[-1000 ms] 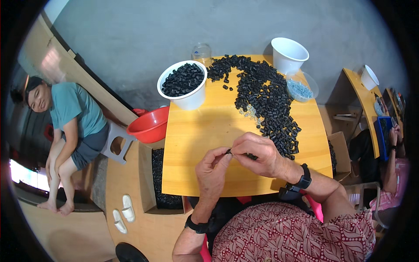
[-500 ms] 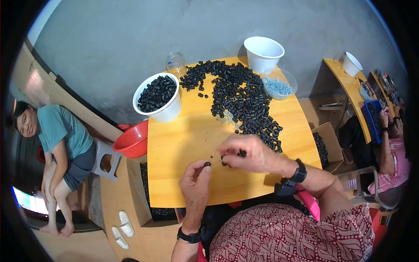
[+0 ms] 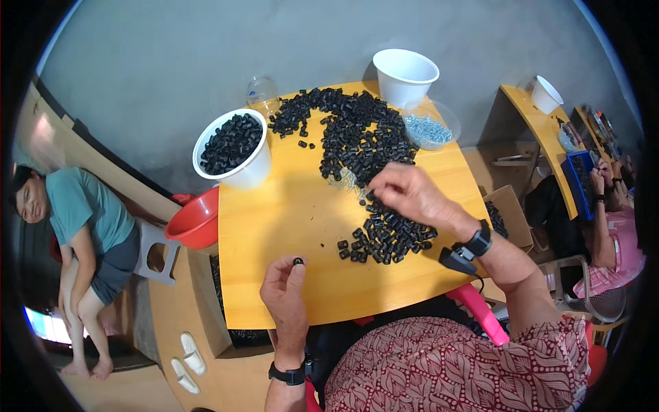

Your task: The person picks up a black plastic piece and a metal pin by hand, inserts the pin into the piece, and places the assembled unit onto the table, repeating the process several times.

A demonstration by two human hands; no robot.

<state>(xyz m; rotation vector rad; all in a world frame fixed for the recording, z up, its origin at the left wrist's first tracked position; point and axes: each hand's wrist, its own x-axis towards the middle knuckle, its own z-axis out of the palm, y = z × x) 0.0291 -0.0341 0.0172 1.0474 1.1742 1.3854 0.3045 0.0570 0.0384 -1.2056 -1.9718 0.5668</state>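
Note:
My left hand (image 3: 284, 292) is closed near the table's front edge, with a small black cylindrical plastic piece (image 3: 298, 261) pinched between thumb and forefinger. Over the big heap of similar black pieces (image 3: 371, 130) hangs my right hand (image 3: 408, 192). Its fingers are curled together beside a small pile of screws (image 3: 345, 180), and I cannot make out what, if anything, is in them. A looser group of black pieces (image 3: 384, 237) lies below my right hand, between it and the table's front.
A white bucket (image 3: 255, 161) full of black pieces stands left, a white bucket (image 3: 406, 75) at the back. Next to that is a clear bowl of screws (image 3: 429, 130); a clear jar (image 3: 263, 96) stands behind. A red basin (image 3: 195, 223) and a seated person (image 3: 89, 220) are at left.
My right hand has moved away from my left, back to the screws and heap. Several black pieces now lie spread nearer the table's front. My left hand still pinches its piece.

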